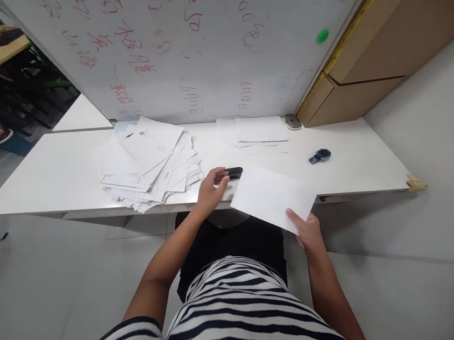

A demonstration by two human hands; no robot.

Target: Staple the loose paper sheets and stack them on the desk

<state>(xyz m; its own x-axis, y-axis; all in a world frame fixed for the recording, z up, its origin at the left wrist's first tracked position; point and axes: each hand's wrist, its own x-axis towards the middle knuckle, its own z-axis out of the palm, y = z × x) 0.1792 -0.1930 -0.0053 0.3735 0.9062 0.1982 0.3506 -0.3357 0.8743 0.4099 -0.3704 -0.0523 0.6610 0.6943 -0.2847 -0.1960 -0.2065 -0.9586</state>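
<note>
My left hand [212, 189] is at the front part of the white table, its thumb and fingers closed round the near end of a black stapler [234, 173]. Low to the right, my right hand [308, 228] pinches the corner of white paper [276, 194], thumb on top and fingers beneath. The paper slants past the table's front edge, and its far left corner lies close to the stapler. Whether it is one sheet or several I cannot tell. Left of my left hand spreads a messy heap of printed sheets [151, 164].
A neater paper stack [253, 130] lies at the back against the whiteboard [182, 50]. To its right are a small grey rounded device [292, 122] and a dark wristwatch [320, 155]. Cardboard boxes [363, 42] stand at the back right, beside a wall.
</note>
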